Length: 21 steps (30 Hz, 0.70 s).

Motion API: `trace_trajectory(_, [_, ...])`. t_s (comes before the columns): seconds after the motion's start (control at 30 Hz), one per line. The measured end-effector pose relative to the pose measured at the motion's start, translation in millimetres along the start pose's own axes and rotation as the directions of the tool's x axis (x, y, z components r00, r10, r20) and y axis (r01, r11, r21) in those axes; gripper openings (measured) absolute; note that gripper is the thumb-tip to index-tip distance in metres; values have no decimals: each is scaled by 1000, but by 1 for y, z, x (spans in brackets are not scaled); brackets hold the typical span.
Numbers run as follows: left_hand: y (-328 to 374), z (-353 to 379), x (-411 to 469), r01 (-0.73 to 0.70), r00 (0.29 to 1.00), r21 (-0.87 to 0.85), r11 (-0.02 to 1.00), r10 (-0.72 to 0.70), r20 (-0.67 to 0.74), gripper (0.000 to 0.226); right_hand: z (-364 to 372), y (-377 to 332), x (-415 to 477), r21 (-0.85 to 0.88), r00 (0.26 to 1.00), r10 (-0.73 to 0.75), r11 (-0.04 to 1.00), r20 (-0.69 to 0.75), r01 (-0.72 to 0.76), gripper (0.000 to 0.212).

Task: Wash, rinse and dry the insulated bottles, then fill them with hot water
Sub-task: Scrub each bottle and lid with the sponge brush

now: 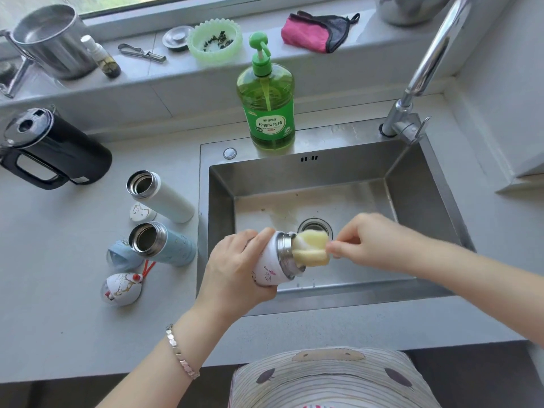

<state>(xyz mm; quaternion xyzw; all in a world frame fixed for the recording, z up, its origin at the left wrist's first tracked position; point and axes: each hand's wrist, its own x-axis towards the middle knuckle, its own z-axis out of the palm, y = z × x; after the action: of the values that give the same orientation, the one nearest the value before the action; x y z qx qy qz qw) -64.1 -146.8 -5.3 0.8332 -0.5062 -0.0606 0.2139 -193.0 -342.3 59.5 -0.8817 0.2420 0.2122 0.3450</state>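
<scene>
Bottles point(161, 197) left of sink point(424, 184).

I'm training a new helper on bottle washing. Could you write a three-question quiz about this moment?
1. True or false: the left hand holds the decorated bottle upright on the counter.
2. What does the right hand pinch at that bottle's mouth? A) yellow sponge B) wire brush C) spoon
3. How many open bottles stand on the counter left of the sink?
Key: 1 false, it is tilted over the sink; 2 A; 3 two, the white bottle and the light blue bottle.
</scene>
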Motion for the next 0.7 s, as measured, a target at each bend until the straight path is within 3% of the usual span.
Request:
trace_trajectory(0.13, [5,10,-5,14,997,-16,1000,-13,79,82,18,-17,-9,-70,996,-56,996,64,60,40])
trace_trajectory(0.2, [11,11,-9,156,985,-170,973,-141,95,80,3,-17,-6,-17,990,-48,999,130,51,36])
trace_trajectory(0.27, [10,10,-11,307,951,-355,883,-277,135,72,-14,-14,-6,6,965,4,1000,264,-6,26])
trace_trajectory(0.33, [4,10,-15,366,931,-450,815,-328,162,71,-27,-7,-11,-1,944,45,999,326,-47,25])
trace_trajectory(0.5, [6,11,-14,381,923,-510,771,-344,171,77,-12,-7,-13,170,994,34,984,103,-51,31])
trace_trajectory(0.63, [15,12,-9,262,962,-440,859,-196,190,72,21,-24,-10,73,999,-38,997,-35,41,36])
trace_trajectory(0.7, [14,11,-11,247,967,-440,863,-192,166,77,11,-24,-16,50,990,-76,995,-118,82,32])
